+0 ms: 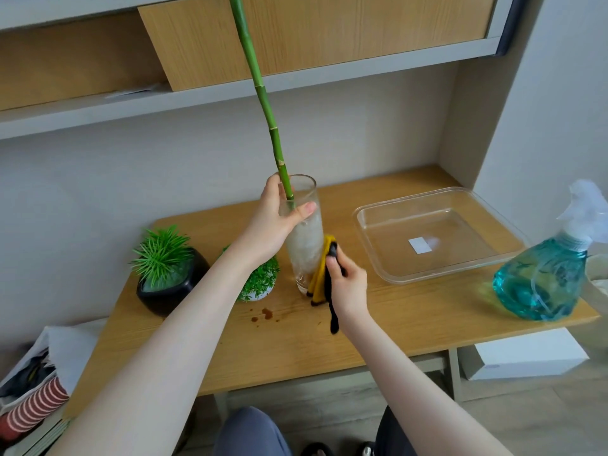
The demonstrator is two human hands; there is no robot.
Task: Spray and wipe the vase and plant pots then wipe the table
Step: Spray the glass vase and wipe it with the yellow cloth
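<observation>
Nearest camera: 2 bare forearms reaching over worktop (378, 327). Left hand (278, 218) wrapped round upper part of vase (304, 238), fingers clasping the glass near the rim, thumb across the front. Right hand (347, 284) gripping yellow-and-black cloth (320, 274), cloth pressed against lower right side of vase. Step judged: wiping the vase, pots not yet reached. Next move likely calls for steady hold up top while cloth is worked round and up the glass, minding the tall green stalk (263, 100) standing inside and leaning left.

Vase: tall clear cylinder, looked tilted slightly, base on or just above worktop, cannot tell which; walls cloudy white through the middle, clearer at rim. Stood centre of worktop, just right of small white-potted plant (260, 281), black-potted plant (171, 274) further left. Brown spots (265, 313) on worktop in front of vase, still to be wiped. Spray bottle (546, 274) with blue liquid at right edge, well apart, untouched. Clear tray (371, 222) between vase and bottle.
</observation>
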